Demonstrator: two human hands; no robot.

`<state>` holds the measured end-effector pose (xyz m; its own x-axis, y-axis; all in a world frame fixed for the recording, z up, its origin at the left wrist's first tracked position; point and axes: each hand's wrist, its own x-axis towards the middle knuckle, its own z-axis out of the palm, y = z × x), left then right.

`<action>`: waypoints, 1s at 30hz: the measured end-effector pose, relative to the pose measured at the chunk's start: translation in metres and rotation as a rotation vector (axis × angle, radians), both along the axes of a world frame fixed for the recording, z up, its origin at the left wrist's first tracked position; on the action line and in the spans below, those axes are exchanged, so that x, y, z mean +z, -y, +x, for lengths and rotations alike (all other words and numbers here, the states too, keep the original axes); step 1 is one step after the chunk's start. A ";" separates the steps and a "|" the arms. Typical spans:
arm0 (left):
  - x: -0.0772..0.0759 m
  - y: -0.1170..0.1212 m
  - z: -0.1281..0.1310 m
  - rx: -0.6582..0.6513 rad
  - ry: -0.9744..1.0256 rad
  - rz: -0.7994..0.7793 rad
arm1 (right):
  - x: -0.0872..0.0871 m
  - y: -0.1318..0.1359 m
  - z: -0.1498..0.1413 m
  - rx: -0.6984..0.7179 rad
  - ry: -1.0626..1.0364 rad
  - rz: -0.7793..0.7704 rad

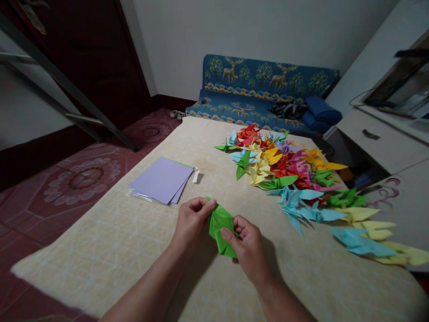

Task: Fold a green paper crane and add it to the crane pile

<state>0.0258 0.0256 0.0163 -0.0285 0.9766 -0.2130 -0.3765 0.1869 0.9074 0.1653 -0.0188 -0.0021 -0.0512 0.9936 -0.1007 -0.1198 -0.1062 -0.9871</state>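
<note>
Between my two hands is a partly folded sheet of green origami paper [219,226], creased and held above the table. My left hand [192,219] pinches its upper left edge between thumb and fingers. On the lower right side, my right hand [246,239] grips it, the thumb lying on the front face and the fingers curled behind. Beyond my left hand lies a stack of purple paper sheets [162,179] on a clear plastic wrapper, with a green edge showing at the back. Many folded paper cranes [291,165] in several colours cover the right side.
A pale patterned cloth covers the table [100,250]. A small white paper slip [196,176] lies beside the stack. Past the far edge stands a blue sofa [248,96]; a ladder [67,89] leans at left, and a white cabinet [385,143] stands at right.
</note>
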 end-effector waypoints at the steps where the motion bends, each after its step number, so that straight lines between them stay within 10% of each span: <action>1: 0.001 0.001 0.001 0.027 -0.023 0.016 | 0.001 0.001 -0.001 0.003 0.004 0.006; 18: 0.000 0.002 0.005 -0.147 -0.055 0.162 | -0.001 -0.002 0.003 -0.209 -0.056 -0.027; 30: 0.000 0.003 -0.003 -0.113 0.066 -0.090 | 0.005 -0.002 0.018 -0.209 0.207 0.426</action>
<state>0.0226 0.0229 0.0161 0.0976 0.9498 -0.2973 -0.4067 0.3107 0.8591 0.1829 -0.0164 0.0025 0.1310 0.9354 0.3283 0.1073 0.3159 -0.9427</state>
